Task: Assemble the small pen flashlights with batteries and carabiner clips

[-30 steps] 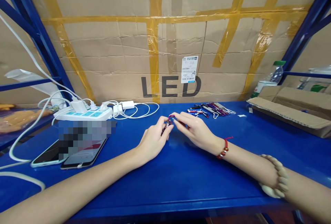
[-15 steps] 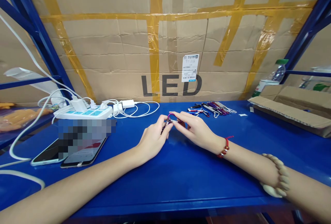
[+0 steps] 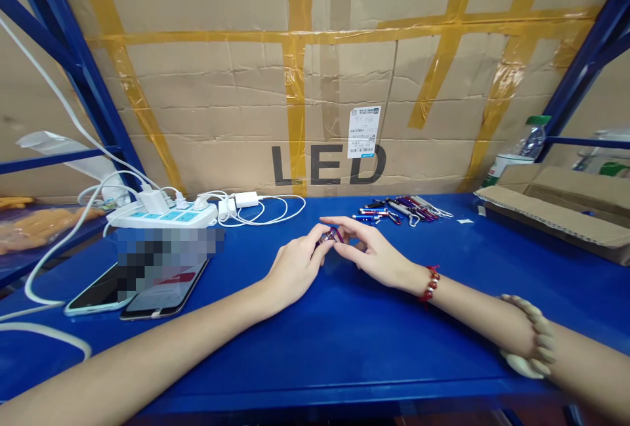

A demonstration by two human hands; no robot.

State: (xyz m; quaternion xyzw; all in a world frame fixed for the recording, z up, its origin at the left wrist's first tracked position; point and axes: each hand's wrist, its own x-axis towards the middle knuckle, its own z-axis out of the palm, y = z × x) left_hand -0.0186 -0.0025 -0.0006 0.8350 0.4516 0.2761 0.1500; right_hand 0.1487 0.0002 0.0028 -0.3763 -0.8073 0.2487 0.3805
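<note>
My left hand [image 3: 298, 268] pinches a small purple metallic keychain flashlight [image 3: 331, 236] between thumb and fingers, just above the blue tabletop. From the other side, my right hand [image 3: 369, 252] has its thumb and curled fingers on the clip end of the same piece, its index finger reaching over toward the left hand. Fingers cover much of the flashlight. Beyond the right hand lies a loose pile of similar keychain flashlights [image 3: 401, 209] in blue, red, purple, silver and black, some with carabiner clips and wrist cords.
Two phones [image 3: 165, 295] lie at the left, partly blurred out. Behind them sits a white power strip [image 3: 165, 217] with plugs and cables. An open cardboard box [image 3: 546, 216] and a green-capped bottle [image 3: 531, 140] stand at the right. A large taped carton [image 3: 221, 104] walls the back.
The purple clip loop no longer sticks up between the hands; the piece has been turned lower. My right index finger now reaches across it. The view has shifted slightly.
</note>
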